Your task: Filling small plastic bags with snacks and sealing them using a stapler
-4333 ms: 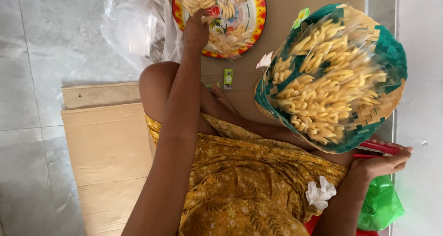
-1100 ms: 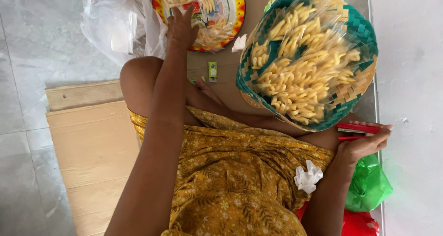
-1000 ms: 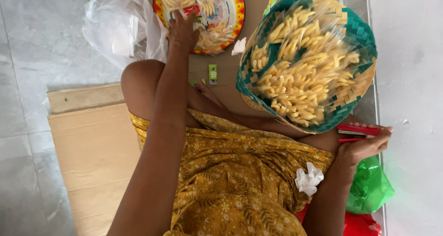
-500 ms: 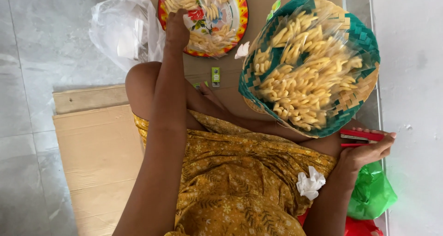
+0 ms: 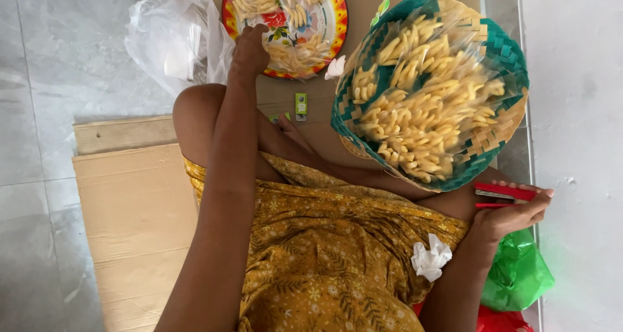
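Left hand (image 5: 250, 47) is reaching onto the round patterned tray (image 5: 334, 11), fingers bunched tog. on pale fried snack pieces (image 5: 295, 47) at its near edge. Right hand (image 5: 513, 212) is clamping a red stapler (image 5: 505, 194) betw. thumb & fingers, beside the green woven basket (image 5: 503, 53) heaped w/ bagged snacks. Judged step: gathering a portion. Next move needs a small bag held open; clear plastic bag (image 5: 172, 40) is lying just left of tray.

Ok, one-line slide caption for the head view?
Left hand reaches into colourful plate of pale snacks; right hand holds red stapler beside woven basket.
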